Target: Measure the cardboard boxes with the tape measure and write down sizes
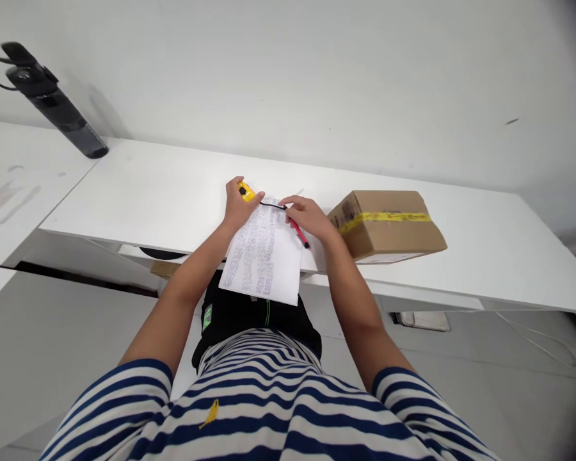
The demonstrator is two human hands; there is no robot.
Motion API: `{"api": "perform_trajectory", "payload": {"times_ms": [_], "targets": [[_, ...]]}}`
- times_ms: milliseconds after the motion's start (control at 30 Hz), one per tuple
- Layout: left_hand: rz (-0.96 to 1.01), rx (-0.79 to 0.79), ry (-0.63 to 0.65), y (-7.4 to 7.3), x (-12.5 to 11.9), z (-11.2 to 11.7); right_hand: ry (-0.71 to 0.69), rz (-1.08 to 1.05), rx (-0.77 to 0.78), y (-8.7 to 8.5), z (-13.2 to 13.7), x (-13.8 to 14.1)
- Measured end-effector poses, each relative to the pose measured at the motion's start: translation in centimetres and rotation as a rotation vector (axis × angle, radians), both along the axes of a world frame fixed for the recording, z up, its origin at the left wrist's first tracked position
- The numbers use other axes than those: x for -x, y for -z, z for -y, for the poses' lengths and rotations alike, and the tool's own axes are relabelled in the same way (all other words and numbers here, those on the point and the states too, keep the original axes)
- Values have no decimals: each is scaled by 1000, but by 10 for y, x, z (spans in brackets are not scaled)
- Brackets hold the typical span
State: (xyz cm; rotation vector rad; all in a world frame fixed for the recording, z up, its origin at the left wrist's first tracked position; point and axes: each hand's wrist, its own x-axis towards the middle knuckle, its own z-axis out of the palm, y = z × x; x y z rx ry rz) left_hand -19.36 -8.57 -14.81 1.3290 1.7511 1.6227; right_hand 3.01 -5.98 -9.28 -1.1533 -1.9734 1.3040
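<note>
A sheet of paper (265,256) covered in small handwriting lies on the white table (148,192), its near end hanging over the front edge. My left hand (237,205) rests at the paper's far left corner, fingers curled around a small yellow tool (245,191). My right hand (310,218) is at the far right corner, closed on a red pen (301,235) that points toward me. A thin black line (273,205) runs between the two hands across the top of the sheet.
A cardboard box (386,224) with yellow tape sits on the table just right of my right hand. A dark bottle (52,102) stands at the far left by the wall. A second white surface (9,186) adjoins on the left.
</note>
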Motion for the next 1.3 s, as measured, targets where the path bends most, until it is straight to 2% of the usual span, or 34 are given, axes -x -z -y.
{"api": "perform_trajectory", "payload": {"times_ms": [133, 200, 267, 333, 400, 500, 600, 667, 800, 933, 1133, 1300], "targets": [[-27, 13, -11, 7, 3, -6, -130, -469, 246, 12, 5, -22], [-49, -1, -22, 14, 6, -10, -153, -517, 279, 23, 11, -18], [-82, -23, -25, 21, 9, -15, -89, -429, 172, 38, 18, -10], [-133, -46, -2, 28, 13, -18, -8, -314, -21, 51, 24, -3], [-209, -81, 61, 34, 17, -20, -1, -244, -153, 60, 27, 1], [-350, -158, 196, 41, 20, -23, 22, -230, -137, 68, 25, 1], [-429, -215, 272, 46, 19, -24, 135, -218, -73, 71, 22, 2], [-426, -218, 290, 48, 18, -24, 168, -216, -90, 71, 22, 3], [-380, -175, 312, 49, 17, -23, 185, -250, -171, 68, 28, 2], [-371, -154, 320, 46, 16, -21, 192, -277, -157, 62, 32, -2], [-359, -167, 327, 42, 17, -21, 268, -133, -154, 59, 29, -1], [-356, -114, 340, 37, 16, -18, 271, -122, -132, 62, 28, 2]]}}
